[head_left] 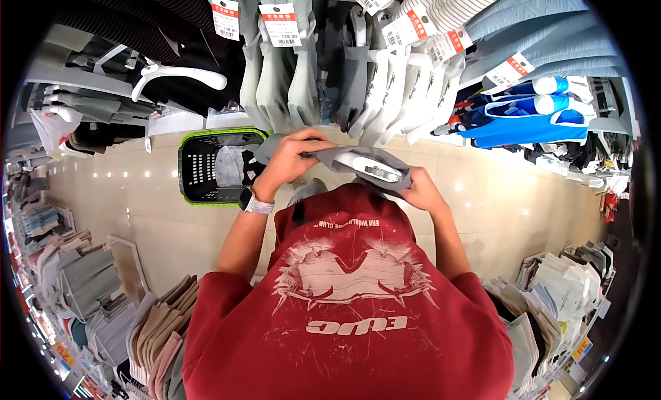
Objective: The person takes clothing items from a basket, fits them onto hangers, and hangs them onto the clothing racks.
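Note:
A dark grey garment is held in front of my chest, with a white hanger showing inside its top opening. My left hand, with a watch on its wrist, is closed on the garment's left side. At the other side my right hand grips the fabric beside the hanger's end. The fingertips of my right hand are mostly hidden behind the cloth. Another grey part of fabric hangs out past my left wrist.
A black shopping basket with a green rim stands on the floor to the left, with light grey clothing in it. Ahead are racks of hanging pale garments and blue tops. Clothing racks also stand close behind on both sides.

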Tool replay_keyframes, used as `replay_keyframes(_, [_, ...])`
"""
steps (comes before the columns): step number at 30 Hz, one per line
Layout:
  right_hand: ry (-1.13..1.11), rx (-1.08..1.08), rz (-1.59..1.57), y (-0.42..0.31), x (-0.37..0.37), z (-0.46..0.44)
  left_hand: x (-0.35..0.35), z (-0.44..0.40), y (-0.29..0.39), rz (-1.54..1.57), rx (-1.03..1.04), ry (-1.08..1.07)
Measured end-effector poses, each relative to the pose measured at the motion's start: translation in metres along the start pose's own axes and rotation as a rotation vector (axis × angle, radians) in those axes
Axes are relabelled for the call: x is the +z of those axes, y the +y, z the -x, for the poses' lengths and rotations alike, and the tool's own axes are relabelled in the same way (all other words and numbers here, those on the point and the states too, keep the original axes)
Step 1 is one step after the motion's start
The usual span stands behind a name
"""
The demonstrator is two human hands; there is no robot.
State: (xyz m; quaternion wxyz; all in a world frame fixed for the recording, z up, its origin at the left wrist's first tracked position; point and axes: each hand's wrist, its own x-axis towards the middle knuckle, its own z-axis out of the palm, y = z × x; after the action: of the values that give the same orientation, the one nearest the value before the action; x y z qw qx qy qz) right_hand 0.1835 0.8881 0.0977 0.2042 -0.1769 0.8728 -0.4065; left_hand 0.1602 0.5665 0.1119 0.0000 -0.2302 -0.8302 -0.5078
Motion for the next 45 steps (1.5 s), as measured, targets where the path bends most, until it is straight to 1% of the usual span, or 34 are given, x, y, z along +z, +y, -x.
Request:
replay_keyframes(2, [0.029,0.027,-0.162,0.003,0.004,0.005,0.001,-0.001,-0.009,0.136,-0.057,-0.006])
replay_keyframes(3, [0.015,0.068,-0.173,0.003,0.007,0.008,0.0,-0.003,-0.014,0.138,-0.055,0.004])
replay_keyframes(5, [0.023,0.097,-0.222,0.0,0.013,0.013,-0.003,-0.007,-0.028,-0.099,-0.138,-0.061])
replay_keyframes(6, [0.041,0.102,-0.251,-0.009,0.014,0.014,0.001,-0.007,-0.036,-0.096,-0.139,-0.054])
replay_keyframes(7, [0.037,0.099,-0.246,-0.007,0.017,0.014,0.006,-0.007,-0.045,-0.209,-0.147,0.103])
replay_keyframes(8, [0.08,0.094,-0.26,-0.003,0.021,0.014,0.011,-0.007,-0.054,-0.321,-0.156,0.259])
replay_keyframes(9, [0.123,0.09,-0.274,-0.005,0.023,0.013,0.013,-0.007,-0.061,-0.348,-0.195,0.281])
replay_keyframes(10, [0.118,0.087,-0.27,-0.007,0.024,0.012,0.017,-0.008,-0.068,-0.348,-0.198,0.287])
replay_keyframes(12, [0.197,0.181,-0.224,-0.016,0.024,0.01,0.029,-0.01,-0.082,-0.238,-0.292,0.358])
replay_keyframes(13, [0.249,0.176,-0.218,-0.016,0.027,0.006,0.034,-0.011,-0.088,-0.267,-0.321,0.33])
replay_keyframes(14, [0.244,0.17,-0.213,-0.018,0.027,0.001,0.036,-0.011,-0.095,-0.267,-0.322,0.338])
replay_keyframes(16, [0.309,0.174,-0.236,-0.029,0.026,-0.014,0.039,-0.014,-0.105,-0.438,-0.334,0.276])
replay_keyframes(18, [0.346,0.151,-0.231,-0.028,0.032,-0.033,0.042,-0.019,-0.122,-0.447,-0.357,0.263])
replay_keyframes(20, [0.395,0.209,-0.327,-0.021,0.034,-0.058,0.043,-0.025,-0.137,-0.454,-0.378,0.25])
replay_keyframes(21, [0.412,0.175,-0.36,-0.015,0.034,-0.071,0.043,-0.029,-0.143,-0.443,-0.403,0.198])
replay_keyframes(22, [0.416,0.172,-0.357,-0.025,0.031,-0.082,0.042,-0.033,-0.15,-0.433,-0.428,0.147])
replay_keyframes(23, [0.427,0.171,-0.327,-0.036,0.029,-0.093,0.043,-0.036,-0.158,-0.431,-0.424,0.147])
replay_keyframes(25, [0.43,0.194,-0.278,-0.042,0.027,-0.123,0.05,-0.038,-0.174,-0.461,-0.496,0.123])
replay_keyframes(26, [0.421,0.218,-0.262,-0.038,0.027,-0.143,0.055,-0.035,-0.176,-0.456,-0.496,0.118])
replay_keyframes(28, [0.492,0.23,-0.261,-0.035,0.03,-0.185,0.06,-0.031,-0.175,-0.414,-0.522,0.081])
replay_keyframes(29, [0.491,0.227,-0.261,-0.039,0.028,-0.201,0.061,-0.025,-0.169,-0.415,-0.521,0.084])
replay_keyframes(31, [0.573,0.209,-0.216,-0.052,0.025,-0.231,0.064,-0.007,-0.153,-0.342,-0.482,0.132])
replay_keyframes(32, [0.567,0.202,-0.216,-0.057,0.024,-0.243,0.065,0.0,-0.148,-0.345,-0.486,0.14])
replay_keyframes(34, [0.604,0.25,-0.353,-0.059,0.025,-0.267,0.073,0.019,-0.154,-0.369,-0.54,0.067])
replay_keyframes(35, [0.594,0.282,-0.345,-0.054,0.028,-0.281,0.075,0.031,-0.158,-0.37,-0.549,0.077])
replay_keyframes(37, [0.596,0.351,-0.322,-0.015,0.041,-0.311,0.078,0.056,-0.172,-0.174,-0.523,0.033])
replay_keyframes(38, [0.601,0.392,-0.264,-0.02,0.044,-0.308,0.069,0.062,-0.171,-0.175,-0.538,0.051])
replay_keyframes(39, [0.6,0.416,-0.231,-0.013,0.049,-0.309,0.056,0.067,-0.165,-0.165,-0.585,-0.053])
replay_keyframes(40, [0.627,0.31,-0.304,0.001,0.056,-0.31,0.048,0.076,-0.163,-0.149,-0.635,-0.157])
replay_keyframes(41, [0.68,0.346,-0.3,0.01,0.061,-0.313,0.05,0.09,-0.176,-0.137,-0.567,-0.071])
replay_keyframes(42, [0.699,0.339,-0.296,0.018,0.067,-0.314,0.044,0.1,-0.181,-0.134,-0.591,-0.046])
replay_keyframes(44, [0.628,0.281,-0.217,0.007,0.077,-0.292,0.034,0.116,-0.189,-0.056,-0.695,-0.137])
replay_keyframes(45, [0.64,0.275,-0.189,0.019,0.09,-0.286,0.034,0.129,-0.198,-0.029,-0.693,-0.092])
